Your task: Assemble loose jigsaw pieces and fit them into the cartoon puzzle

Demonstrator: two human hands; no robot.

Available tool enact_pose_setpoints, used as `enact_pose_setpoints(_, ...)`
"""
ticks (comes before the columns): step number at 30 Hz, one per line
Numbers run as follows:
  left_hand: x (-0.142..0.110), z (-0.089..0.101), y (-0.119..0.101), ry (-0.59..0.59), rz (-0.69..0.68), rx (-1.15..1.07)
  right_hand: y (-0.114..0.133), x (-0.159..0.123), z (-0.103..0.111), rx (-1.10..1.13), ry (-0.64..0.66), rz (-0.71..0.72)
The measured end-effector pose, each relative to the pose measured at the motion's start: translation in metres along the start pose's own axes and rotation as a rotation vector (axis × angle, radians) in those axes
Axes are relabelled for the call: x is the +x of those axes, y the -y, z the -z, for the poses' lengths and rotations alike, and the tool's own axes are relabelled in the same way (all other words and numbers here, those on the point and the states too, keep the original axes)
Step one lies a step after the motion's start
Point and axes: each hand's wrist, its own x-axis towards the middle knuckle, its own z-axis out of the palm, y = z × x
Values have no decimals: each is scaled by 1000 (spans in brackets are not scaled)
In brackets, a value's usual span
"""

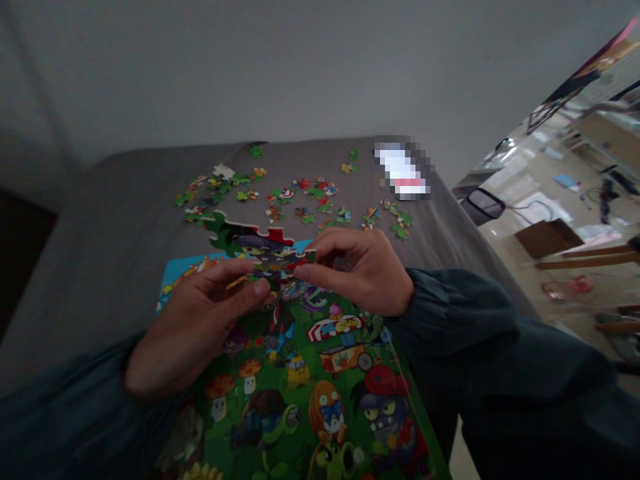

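My left hand (200, 313) and my right hand (357, 270) both grip a joined section of jigsaw puzzle (260, 247), held tilted in the air. It shows part of a purple face with red and green around it. The left thumb presses its lower edge, while the right thumb and fingers pinch its right side. Beneath my hands lies a green puzzle board (300, 400), printed with cartoon plants, mushrooms and a figure in a red cap. Its blue top edge shows behind the left hand. The held section hides part of the board.
Loose puzzle pieces (325, 193) are scattered across the grey cloth-covered surface (120, 220) beyond the board. A blurred-out phone-like screen (403, 170) lies at the back right. A pale wall (310, 73) rises behind. On the right, the floor holds a brown box (547, 238) and assorted clutter.
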Motion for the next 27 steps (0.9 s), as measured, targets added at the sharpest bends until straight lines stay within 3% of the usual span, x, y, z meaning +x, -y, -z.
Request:
enact_pose_setpoints(6, -1, 1, 1, -45, -15, 71, 3, 0, 0, 4, 25, -51)
enact_pose_setpoints(12, -1, -1, 1, -72, -17, 86, -2, 0, -2, 8, -4, 21)
enact_pose_setpoints(27, -4, 3, 1, -31, -60, 229, -3, -2, -2, -18, 7, 34)
